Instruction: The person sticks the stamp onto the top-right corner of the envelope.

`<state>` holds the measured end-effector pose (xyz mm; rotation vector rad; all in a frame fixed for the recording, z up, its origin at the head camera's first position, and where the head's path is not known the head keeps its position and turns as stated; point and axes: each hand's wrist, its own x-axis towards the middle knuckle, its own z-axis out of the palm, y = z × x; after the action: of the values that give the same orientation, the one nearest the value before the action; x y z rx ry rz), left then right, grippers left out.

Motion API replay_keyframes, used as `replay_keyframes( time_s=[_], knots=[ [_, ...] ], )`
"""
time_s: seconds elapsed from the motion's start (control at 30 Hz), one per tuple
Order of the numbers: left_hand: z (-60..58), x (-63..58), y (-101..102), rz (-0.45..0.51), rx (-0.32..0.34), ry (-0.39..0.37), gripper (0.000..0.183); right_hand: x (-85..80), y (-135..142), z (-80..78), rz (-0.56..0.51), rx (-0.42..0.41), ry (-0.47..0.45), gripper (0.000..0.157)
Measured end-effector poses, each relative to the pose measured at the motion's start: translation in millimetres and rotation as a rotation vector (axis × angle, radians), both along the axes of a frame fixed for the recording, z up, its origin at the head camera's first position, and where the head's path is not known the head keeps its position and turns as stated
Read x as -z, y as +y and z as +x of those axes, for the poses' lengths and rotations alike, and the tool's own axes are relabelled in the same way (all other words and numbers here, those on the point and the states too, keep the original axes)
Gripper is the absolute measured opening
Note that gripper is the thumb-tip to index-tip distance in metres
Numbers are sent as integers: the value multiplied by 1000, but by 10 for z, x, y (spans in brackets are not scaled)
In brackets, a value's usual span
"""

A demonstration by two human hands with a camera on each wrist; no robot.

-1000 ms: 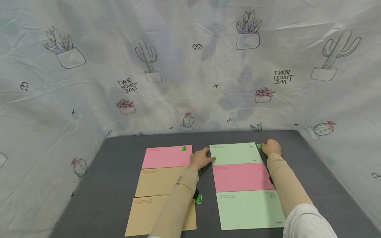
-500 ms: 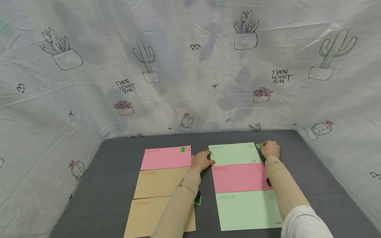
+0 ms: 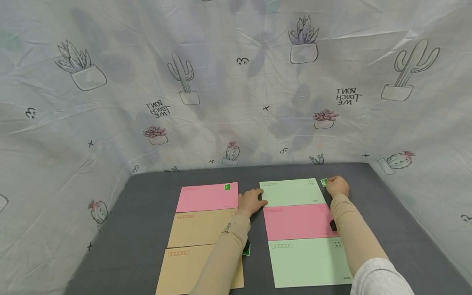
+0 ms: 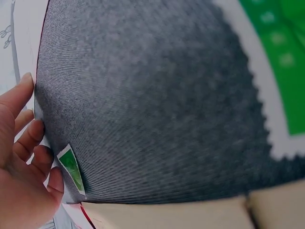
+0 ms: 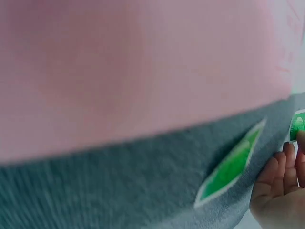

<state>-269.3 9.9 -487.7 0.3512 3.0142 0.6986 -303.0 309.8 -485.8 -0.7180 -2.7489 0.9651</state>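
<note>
My left hand (image 3: 250, 201) rests at the left edge of the top light green envelope (image 3: 291, 193), thumb and a finger reaching its border. In the left wrist view, the thumb of the left hand (image 4: 28, 171) is extended at that edge and the other fingers are loosely bent. Beyond the envelope's upper right corner, my right hand (image 3: 337, 187) pinches a green postage stamp (image 3: 324, 182) with a white scalloped border. The right wrist view has this stamp (image 5: 298, 125) at the fingertips of the right hand (image 5: 281, 191), partly cut off by the frame.
Below the top envelope lie a pink envelope (image 3: 298, 222) and another light green one (image 3: 309, 264). The left column holds a pink envelope (image 3: 203, 198) bearing a stamp (image 3: 227, 187) and two tan envelopes (image 3: 199, 229). Loose stamps (image 4: 71, 168) lie beside both columns, one (image 5: 231, 167) right of the pink envelope.
The stamp has shifted slightly to the right with my right hand, and more of it shows beside the fingers. My left hand has slid a little lower along the envelope's left edge.
</note>
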Motion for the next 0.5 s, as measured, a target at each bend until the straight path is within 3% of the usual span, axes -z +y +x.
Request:
replay_keyframes(
  time_s=[0.2, 0.5],
  knots=[
    [0, 15, 14, 8, -11, -8, 45, -48, 51, 2, -59, -4, -8, 32],
    [0, 15, 19, 7, -9, -7, 45, -189, -5, -52, -175, -22, 65, 31]
  ],
)
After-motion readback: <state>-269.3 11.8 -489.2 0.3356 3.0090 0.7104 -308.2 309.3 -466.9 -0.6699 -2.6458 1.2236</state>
